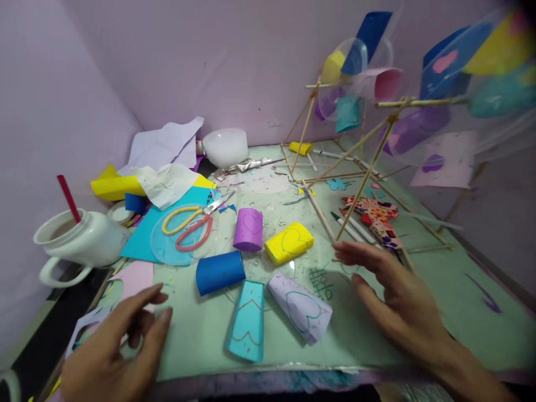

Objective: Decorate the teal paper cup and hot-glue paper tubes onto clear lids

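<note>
Several paper tubes lie in a loose ring at the table's middle: a purple tube [248, 230], a yellow tube [289, 243], a dark blue tube [220, 273], a turquoise tube [247, 322] and a pale lilac tube [300, 307]. Drawn outlines, mostly hearts, show on all but the blue one. My left hand [117, 346] hovers at the front left with fingers bent and apart, nothing in them. My right hand [389, 296] is held open, right of the lilac tube, its fingertips close to a stick frame [368, 162] hung with coloured paper pieces and clear discs.
Scissors [195, 223] with yellow and red handles rest on a clear disc over turquoise paper [142, 229]. A white teapot-like pot [100, 237] stands left. Crumpled paper [163, 184], a white bottle [226, 147] and foil [251, 164] lie behind. Patterned paper [371, 209] and pens [352, 228] lie right.
</note>
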### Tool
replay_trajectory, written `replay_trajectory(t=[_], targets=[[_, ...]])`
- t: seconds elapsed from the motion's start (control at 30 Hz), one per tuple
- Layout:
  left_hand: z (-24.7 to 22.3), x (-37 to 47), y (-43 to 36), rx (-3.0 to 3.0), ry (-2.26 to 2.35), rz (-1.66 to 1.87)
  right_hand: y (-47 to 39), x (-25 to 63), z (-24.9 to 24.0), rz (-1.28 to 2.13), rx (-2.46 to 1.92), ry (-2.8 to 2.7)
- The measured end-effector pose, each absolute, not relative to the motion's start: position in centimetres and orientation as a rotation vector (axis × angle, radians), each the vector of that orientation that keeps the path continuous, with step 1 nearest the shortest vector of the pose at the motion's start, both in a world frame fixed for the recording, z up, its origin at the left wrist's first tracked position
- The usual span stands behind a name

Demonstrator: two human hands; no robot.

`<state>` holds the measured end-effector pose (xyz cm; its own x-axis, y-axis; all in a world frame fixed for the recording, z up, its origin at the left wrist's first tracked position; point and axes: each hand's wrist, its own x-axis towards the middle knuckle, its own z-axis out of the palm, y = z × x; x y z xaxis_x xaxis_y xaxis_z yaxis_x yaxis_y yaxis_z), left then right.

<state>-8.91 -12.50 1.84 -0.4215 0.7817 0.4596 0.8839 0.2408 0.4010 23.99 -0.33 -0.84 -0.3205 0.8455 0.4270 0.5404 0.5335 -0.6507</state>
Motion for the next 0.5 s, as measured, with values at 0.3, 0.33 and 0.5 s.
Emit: replay_trajectory(t=[0.3,0.33,0.5], targets=[[-0.2,-9.3,-6.3,-1.307,-2.106,-1.296,-0.1,21.5,-0.7,0.4,-0.982,-1.428],[-0.5,-9.3,-6.6,-1.329,-2.134,-1.29,-0.3,22.2,-0.4,0.346,-1.015,-1.378],[-0.9,-9.8,-7.9,-1.448,-2.25,-1.457,0.1,27.8,1.0,0.372,-1.466,-1.21]])
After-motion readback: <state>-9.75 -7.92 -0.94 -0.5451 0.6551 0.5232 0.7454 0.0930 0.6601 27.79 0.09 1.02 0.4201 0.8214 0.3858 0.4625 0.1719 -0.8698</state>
